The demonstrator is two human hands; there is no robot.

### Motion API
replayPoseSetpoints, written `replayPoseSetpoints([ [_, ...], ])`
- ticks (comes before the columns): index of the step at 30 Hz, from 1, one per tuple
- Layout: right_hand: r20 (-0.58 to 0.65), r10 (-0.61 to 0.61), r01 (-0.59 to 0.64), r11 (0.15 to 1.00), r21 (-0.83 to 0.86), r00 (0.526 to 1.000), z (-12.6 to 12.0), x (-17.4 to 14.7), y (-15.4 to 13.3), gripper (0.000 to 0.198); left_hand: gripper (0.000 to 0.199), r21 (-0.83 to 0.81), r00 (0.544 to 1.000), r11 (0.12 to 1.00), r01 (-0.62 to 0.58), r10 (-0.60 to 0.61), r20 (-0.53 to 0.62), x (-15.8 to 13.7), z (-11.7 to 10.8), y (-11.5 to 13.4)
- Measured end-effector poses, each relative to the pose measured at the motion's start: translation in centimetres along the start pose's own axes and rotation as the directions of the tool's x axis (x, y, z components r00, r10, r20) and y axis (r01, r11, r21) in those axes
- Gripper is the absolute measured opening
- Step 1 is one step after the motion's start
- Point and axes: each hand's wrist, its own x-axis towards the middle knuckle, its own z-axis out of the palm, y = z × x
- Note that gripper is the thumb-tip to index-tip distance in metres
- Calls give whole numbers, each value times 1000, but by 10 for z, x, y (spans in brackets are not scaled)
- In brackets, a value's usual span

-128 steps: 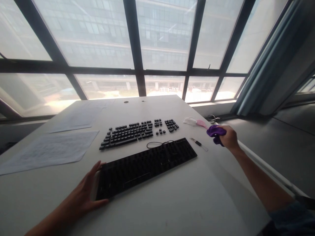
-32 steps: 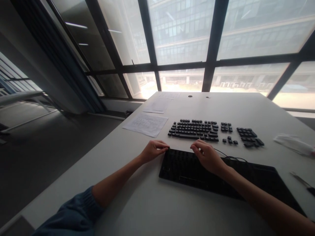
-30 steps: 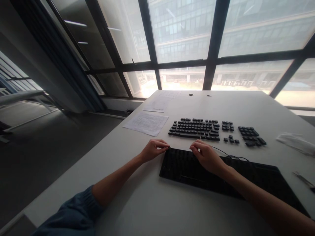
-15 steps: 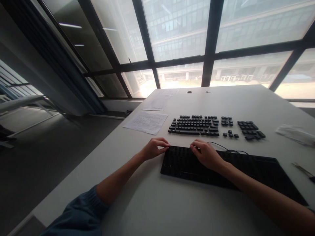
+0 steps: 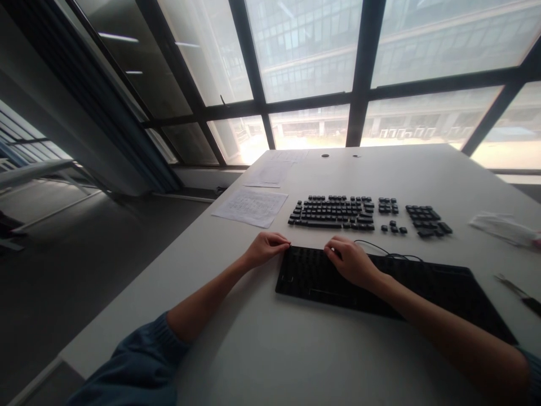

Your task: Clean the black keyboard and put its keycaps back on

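A black keyboard base with its keycaps off lies at a slant on the table. My left hand is closed in a pinch, fingertips at the base's far left corner; whatever is between them is too small to make out. My right hand rests over the base's far edge, its fingers curled and pressed together. What those fingers hold, if anything, is hidden. Beyond the base, loose black keycaps are laid out in keyboard order, with the number-pad keycaps grouped at the right.
A black cable curls behind the base. Printed sheets lie on the white table at the left. To the right are a tool with a dark handle and a crumpled, whitish, see-through bag. Windows stand behind.
My left fingers have drawn closer together at the base's corner. My right hand stays at the far edge with little change. The whole view has shifted slightly.
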Motion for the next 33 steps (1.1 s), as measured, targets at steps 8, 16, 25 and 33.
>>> replayPoseSetpoints([
  [8,-6,-9,9,1000,-15,1000,1,0,1,25,27,37,999,999,-37,36,23,-1,0,1],
  [16,-5,-26,26,999,-34,1000,1,-1,3,23,28,-89,995,991,97,-99,-13,-1,2,2],
  [25,-10,-27,27,999,-30,1000,2,-1,3,22,30,-114,992,987,113,-118,-36,-1,2,-4],
  [33,-2,-20,20,1000,-24,1000,2,-1,4,22,23,-72,999,997,13,-16,-34,-3,4,-2],
])
